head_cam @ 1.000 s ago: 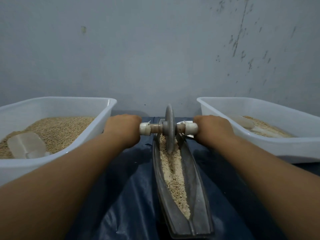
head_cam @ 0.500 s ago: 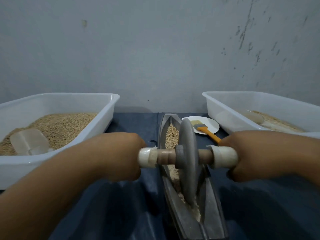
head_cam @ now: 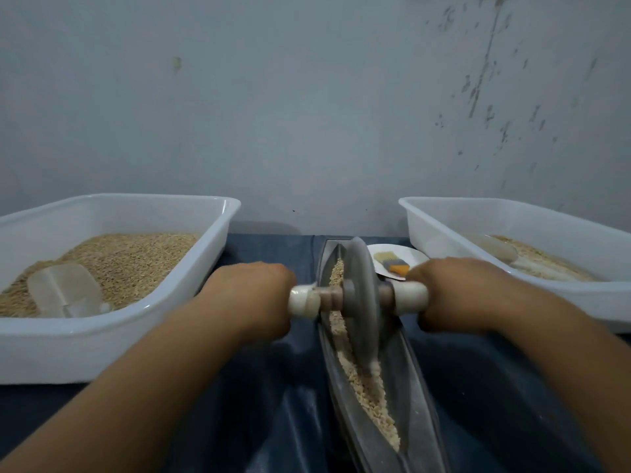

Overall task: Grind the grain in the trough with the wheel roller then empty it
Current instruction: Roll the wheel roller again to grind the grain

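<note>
A white tub (head_cam: 112, 343) on the left holds whole grain and one clear scoop (head_cam: 65, 290). Beside it, the person's left hand (head_cam: 251, 295) is curled shut around the left end of the axle, fingers hidden under the knuckles. One wheel roller (head_cam: 363, 302) stands upright in the single narrow metal trough (head_cam: 415, 397), its disc bedded in the grain (head_cam: 368, 394) near the far end. The trough's long axis runs straight away from the person toward the wall, while the axle lies crosswise to it, so the coming stroke likely travels along that line, both hands equally near. The right hand (head_cam: 454, 295) is closed on the other white handle, its fingertips likewise out of sight. Behind it sits one small plate (head_cam: 415, 256) carrying one orange-handled brush (head_cam: 396, 266). A second white tub (head_cam: 512, 230) on the right holds a thinner layer of grain and a second scoop. Coarse grain in the trough suggests grinding is unfinished.
</note>
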